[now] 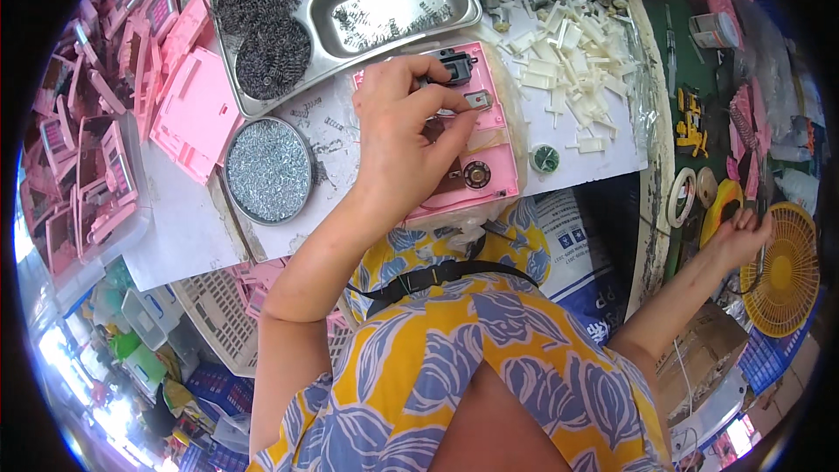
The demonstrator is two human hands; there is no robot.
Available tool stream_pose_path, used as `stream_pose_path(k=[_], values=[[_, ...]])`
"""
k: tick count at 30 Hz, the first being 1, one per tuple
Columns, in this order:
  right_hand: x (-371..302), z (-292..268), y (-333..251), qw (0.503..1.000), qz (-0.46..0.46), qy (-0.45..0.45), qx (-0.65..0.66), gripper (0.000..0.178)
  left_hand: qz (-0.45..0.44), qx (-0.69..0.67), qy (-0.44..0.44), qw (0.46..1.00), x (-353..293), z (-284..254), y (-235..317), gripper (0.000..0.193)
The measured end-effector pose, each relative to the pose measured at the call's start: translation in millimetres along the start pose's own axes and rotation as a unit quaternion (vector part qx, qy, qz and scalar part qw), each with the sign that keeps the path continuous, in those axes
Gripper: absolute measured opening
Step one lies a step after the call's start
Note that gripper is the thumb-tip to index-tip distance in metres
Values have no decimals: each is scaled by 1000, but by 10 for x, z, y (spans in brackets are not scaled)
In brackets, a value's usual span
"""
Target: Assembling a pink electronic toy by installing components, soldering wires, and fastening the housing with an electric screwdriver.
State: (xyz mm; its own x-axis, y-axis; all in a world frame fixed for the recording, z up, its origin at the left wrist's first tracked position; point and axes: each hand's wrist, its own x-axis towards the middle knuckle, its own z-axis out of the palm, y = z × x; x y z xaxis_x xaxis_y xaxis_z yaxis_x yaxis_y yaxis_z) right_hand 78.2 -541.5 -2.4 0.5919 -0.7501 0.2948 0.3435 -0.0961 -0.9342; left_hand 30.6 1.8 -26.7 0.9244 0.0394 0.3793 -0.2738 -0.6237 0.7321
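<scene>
My left hand (398, 127) is over a pink plastic housing (500, 144) in the middle of the worktable. Its thumb and forefinger pinch together beside a small silver metal piece (478, 100); what lies between the fingertips is partly hidden. Its other fingers bend near a black plastic part (456, 67) at the housing's top end. A round dark component (476, 175) sits in the lower part of the housing. Far to the right, my right hand (741, 238) has curled fingers beside a yellow tape roll (721, 210); anything inside them is too small to make out.
A metal tray (319, 79) of dark springs stands behind, with a round tin (268, 170) of small silver parts nearer. White plastic pieces (572, 57) lie right of the housing. Pink casings (197, 109) pile up left. A yellow round grille (780, 271) stands far right.
</scene>
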Motion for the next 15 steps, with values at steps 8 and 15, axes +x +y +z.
stream_pose_path(k=[8, 15], values=[[-1678, 887, -223, 952, 79, -291, 50, 23, 26, 95, 15, 995, 33, 169, -9, 11], [-2348, 1375, -131, 862, 164, -479, 17, 21, 31, 111, 12, 993, 39, 176, -25, 10]])
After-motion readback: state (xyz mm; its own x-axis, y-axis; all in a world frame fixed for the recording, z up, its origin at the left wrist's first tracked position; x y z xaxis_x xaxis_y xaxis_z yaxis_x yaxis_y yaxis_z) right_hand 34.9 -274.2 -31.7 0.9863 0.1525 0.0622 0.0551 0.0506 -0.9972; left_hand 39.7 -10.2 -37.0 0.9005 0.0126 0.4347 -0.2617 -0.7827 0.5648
